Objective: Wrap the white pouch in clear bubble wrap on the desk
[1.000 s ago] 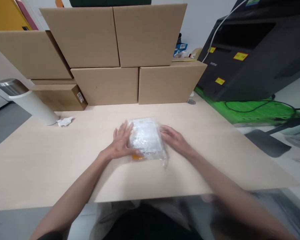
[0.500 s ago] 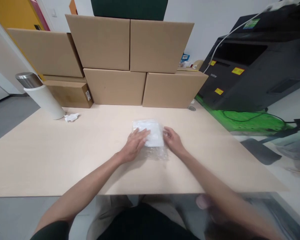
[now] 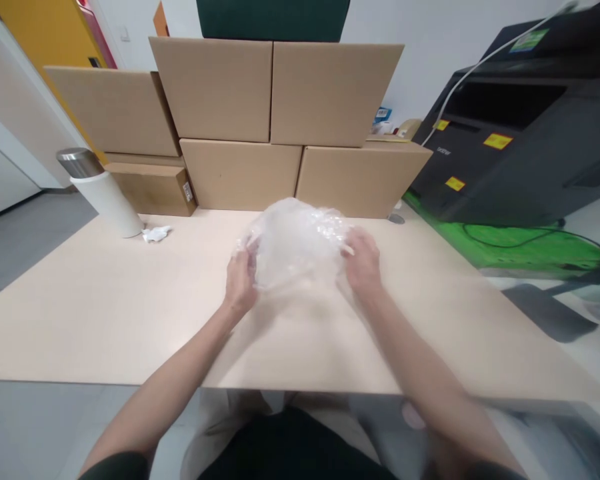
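Note:
A bubble-wrap sheet or bag (image 3: 297, 243), clear and whitish, is held up above the tabletop between my hands. My left hand (image 3: 243, 273) is closed on its left edge, the fingers partly hidden behind the plastic. On the other side my right hand (image 3: 363, 260), blurred by motion, pinches the right edge. Light glints on the bubbles near the right hand. Whether anything is inside or behind the plastic I cannot tell.
Stacked cardboard boxes (image 3: 240, 175) line the back of the pale table (image 3: 145, 313). At the left stand a white flask (image 3: 107, 200) and a crumpled tissue (image 3: 156, 234). A black printer (image 3: 510, 167) sits at the right on a green surface (image 3: 510, 252).
The flat white packet under my left hand is now lifted and spread out as bubble wrap. Both hands have moved apart to its two sides. The view has shifted slightly left.

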